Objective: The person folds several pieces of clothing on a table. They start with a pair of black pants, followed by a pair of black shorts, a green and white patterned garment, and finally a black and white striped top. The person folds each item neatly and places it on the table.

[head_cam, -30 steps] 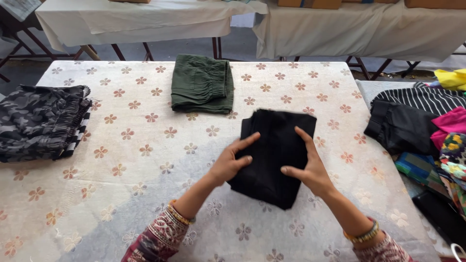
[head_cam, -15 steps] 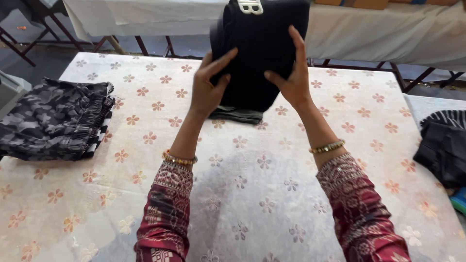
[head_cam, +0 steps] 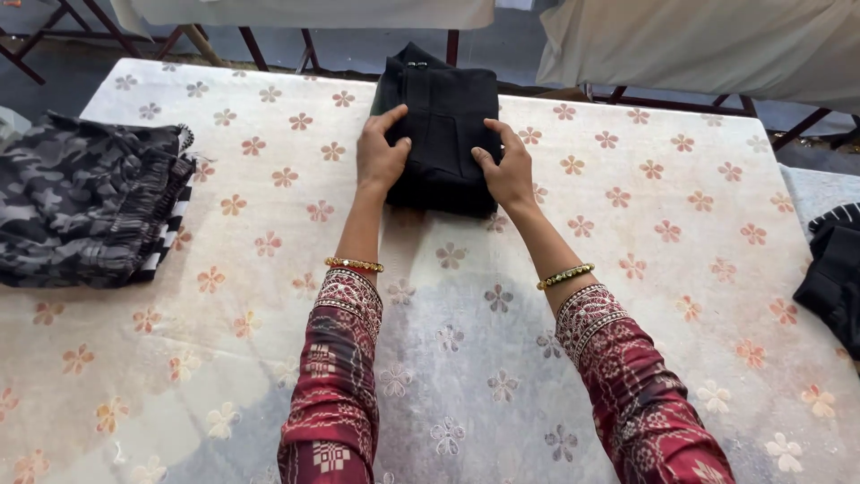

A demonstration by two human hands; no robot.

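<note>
A folded black garment (head_cam: 443,125) lies at the far middle of the table (head_cam: 645,296), which is covered in a white cloth with a flower print. My left hand (head_cam: 381,157) grips the garment's left edge, with the thumb on top. My right hand (head_cam: 509,170) holds its right near corner, fingers pressed on the cloth. Both arms stretch forward in dark red patterned sleeves, with a gold bangle on each wrist. The green garment seen earlier is hidden.
A grey camouflage garment (head_cam: 81,197) lies at the left edge on top of a black-and-white striped piece (head_cam: 170,229). Dark clothes (head_cam: 833,269) lie at the right edge. Cloth-draped tables (head_cam: 699,45) with metal legs stand beyond the far edge.
The black garment was folded near me, lifted up in both hands, and now lies flat at the far middle where the green garment was. Both hands stayed on it.
</note>
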